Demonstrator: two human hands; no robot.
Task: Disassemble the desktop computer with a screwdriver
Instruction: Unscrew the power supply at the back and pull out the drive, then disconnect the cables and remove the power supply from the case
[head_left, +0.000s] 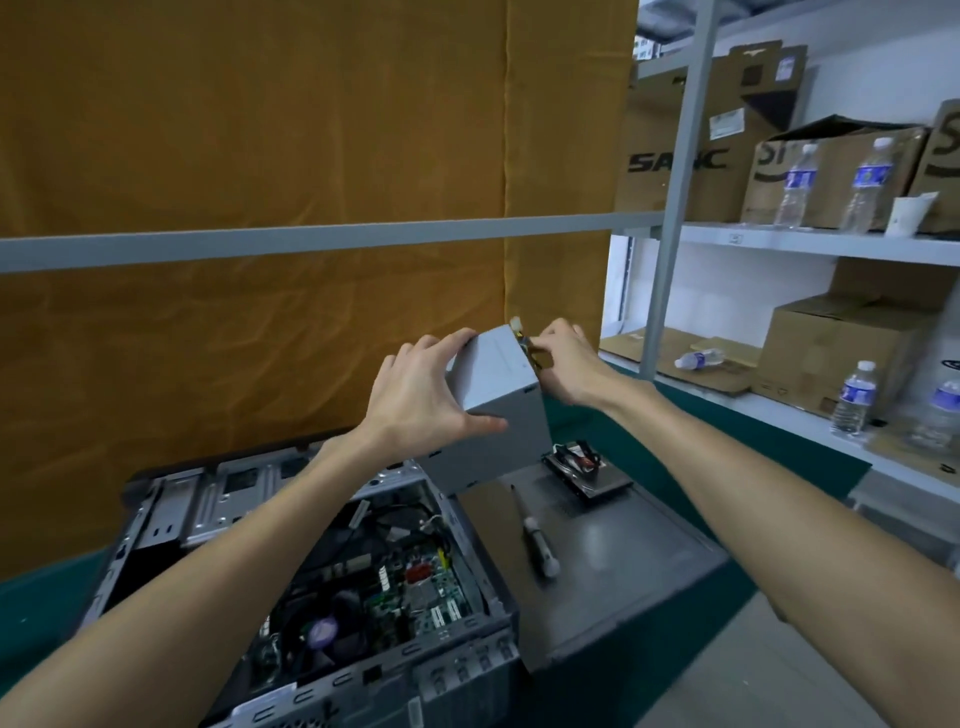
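Observation:
The open desktop case (467, 649) lies on its side on the green table, its motherboard (410, 592) and cooler fan showing. Above the case's far right corner I hold a grey power supply box (498, 395) in the air. My left hand (421, 395) grips its left side, fingers over the top edge and thumb underneath. My right hand (563, 364) holds the box's right end, where yellow and black cables (527, 345) come out. The screwdriver (537, 540) lies loose on the removed grey side panel (623, 561), right of the case.
A hard drive (587, 470) with red cables sits at the panel's far end. The green table (675, 431) backs onto an orange curtain. White shelving (779, 244) on the right holds cardboard boxes and several water bottles.

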